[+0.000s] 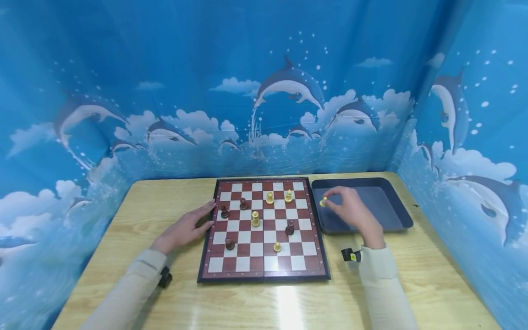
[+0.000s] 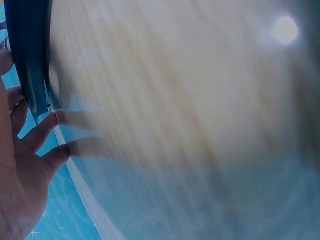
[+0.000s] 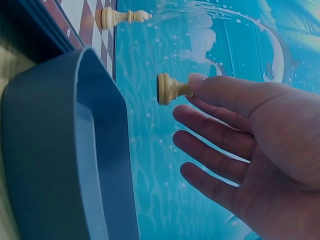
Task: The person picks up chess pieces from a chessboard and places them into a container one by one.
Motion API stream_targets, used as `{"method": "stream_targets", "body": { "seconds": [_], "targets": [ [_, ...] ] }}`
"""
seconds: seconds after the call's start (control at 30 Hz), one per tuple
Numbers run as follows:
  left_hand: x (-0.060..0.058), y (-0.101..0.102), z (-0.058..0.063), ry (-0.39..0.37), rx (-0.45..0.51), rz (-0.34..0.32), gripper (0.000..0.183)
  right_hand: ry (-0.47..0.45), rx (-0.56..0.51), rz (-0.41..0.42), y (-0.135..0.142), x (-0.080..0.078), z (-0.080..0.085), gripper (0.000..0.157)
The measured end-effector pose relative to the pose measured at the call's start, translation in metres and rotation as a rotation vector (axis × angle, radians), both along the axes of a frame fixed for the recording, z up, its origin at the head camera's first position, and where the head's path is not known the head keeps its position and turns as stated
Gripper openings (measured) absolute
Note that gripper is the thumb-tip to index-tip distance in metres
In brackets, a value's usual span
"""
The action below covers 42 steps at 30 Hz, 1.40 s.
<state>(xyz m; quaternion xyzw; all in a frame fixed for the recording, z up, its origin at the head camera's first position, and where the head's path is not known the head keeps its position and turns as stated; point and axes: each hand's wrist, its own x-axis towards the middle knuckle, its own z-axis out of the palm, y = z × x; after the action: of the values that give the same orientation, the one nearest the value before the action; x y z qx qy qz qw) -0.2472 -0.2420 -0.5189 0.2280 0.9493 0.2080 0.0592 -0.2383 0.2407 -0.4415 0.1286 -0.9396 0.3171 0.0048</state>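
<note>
My right hand (image 1: 350, 208) pinches a pale yellow chess piece (image 3: 170, 89) between thumb and fingertips, its dark-bottomed base exposed and its top hidden by the fingers. In the head view this piece overlaps the left end of the grey tray (image 1: 406, 223), close to the chessboard (image 1: 264, 275). My left hand (image 1: 185, 231) rests at the board's left edge, fingers extended and fingertips at the rim. On the board stand a yellow bishop (image 3: 125, 18), a tall yellow piece (image 1: 255, 219), another yellow piece (image 1: 270, 198) and a small yellow pawn (image 1: 277, 247).
Dark brown pieces also stand on the board: one (image 1: 290, 228) at right, others (image 1: 224, 211) (image 1: 244, 204) at upper left and one (image 1: 229, 243) at lower left. A blue dolphin-print curtain (image 1: 189, 68) surrounds the wooden table (image 1: 165, 302) at the back and sides.
</note>
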Motion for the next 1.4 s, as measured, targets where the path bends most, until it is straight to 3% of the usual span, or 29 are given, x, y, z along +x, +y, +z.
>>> {"method": "stream_targets", "body": {
  "seconds": [0.67,1.4],
  "targets": [
    [0.007,-0.001,0.001,0.001,-0.047,-0.007,0.062,-0.009,0.012,-0.055,0.015,-0.004,-0.006,0.022],
    [0.002,-0.004,-0.001,0.014,-0.042,-0.04,0.063,0.01,0.056,-0.125,0.032,-0.007,-0.016,0.02]
  ]
}}
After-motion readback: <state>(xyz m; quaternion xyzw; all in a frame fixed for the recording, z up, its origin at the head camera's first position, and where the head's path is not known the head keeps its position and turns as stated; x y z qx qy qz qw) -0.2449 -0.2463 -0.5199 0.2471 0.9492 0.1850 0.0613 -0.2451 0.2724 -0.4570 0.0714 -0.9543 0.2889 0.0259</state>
